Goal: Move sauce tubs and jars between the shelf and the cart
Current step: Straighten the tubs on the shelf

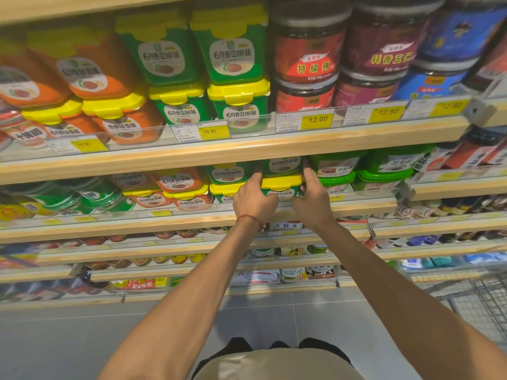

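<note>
A green sauce tub with a yellow lid (282, 187) sits at the front of the second shelf (192, 223), under another green tub (282, 165). My left hand (253, 200) grips its left side and my right hand (312, 198) grips its right side. More green and orange tubs with yellow lids stand to the left on that shelf. The top shelf (233, 149) carries stacked orange tubs (120, 122), green tubs (238, 111) and round jars (310, 58).
Green-lidded tubs (384, 179) stand right of my hands. Lower shelves hold small jars and packets. A wire shopping cart (477, 300) shows at the lower right edge, on the grey tiled floor (82, 338).
</note>
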Demonstrator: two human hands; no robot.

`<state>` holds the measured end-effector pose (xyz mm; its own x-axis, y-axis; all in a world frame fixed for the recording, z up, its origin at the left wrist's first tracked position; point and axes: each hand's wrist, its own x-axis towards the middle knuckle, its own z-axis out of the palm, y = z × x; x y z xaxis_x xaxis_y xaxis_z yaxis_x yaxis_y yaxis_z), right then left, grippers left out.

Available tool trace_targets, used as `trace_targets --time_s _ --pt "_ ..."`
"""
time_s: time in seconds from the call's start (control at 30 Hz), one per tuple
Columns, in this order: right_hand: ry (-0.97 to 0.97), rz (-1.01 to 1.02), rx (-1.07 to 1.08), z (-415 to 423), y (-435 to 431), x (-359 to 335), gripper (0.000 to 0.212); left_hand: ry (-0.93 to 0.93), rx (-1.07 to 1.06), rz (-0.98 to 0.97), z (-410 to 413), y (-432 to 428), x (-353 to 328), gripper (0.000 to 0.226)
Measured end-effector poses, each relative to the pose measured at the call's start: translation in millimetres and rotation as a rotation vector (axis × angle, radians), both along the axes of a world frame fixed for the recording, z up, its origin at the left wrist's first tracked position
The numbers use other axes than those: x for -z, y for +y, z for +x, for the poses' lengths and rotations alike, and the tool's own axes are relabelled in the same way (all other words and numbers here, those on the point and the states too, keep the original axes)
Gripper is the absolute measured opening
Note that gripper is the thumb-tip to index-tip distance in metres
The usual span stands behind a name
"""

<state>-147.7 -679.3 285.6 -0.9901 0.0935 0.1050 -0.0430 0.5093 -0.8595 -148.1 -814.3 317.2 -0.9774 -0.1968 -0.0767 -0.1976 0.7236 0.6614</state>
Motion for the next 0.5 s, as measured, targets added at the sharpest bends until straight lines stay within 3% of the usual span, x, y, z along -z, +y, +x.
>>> trace_targets --time_s 0.2,0.33,0.5 --pt "-0.053 0.020 -0.028 8 6 4 0.085 -0.001 -0.057 0.065 -1 1 -1 0.055" --pt "-0.053 0.003 -0.029 14 3 5 0.091 0.011 -0.073 0.107 -1 -2 0 0.046" --pt "-0.081 -0.056 -0.022 12 5 7 0.091 0.030 -0.063 0.168 3 -2 4 0.061"
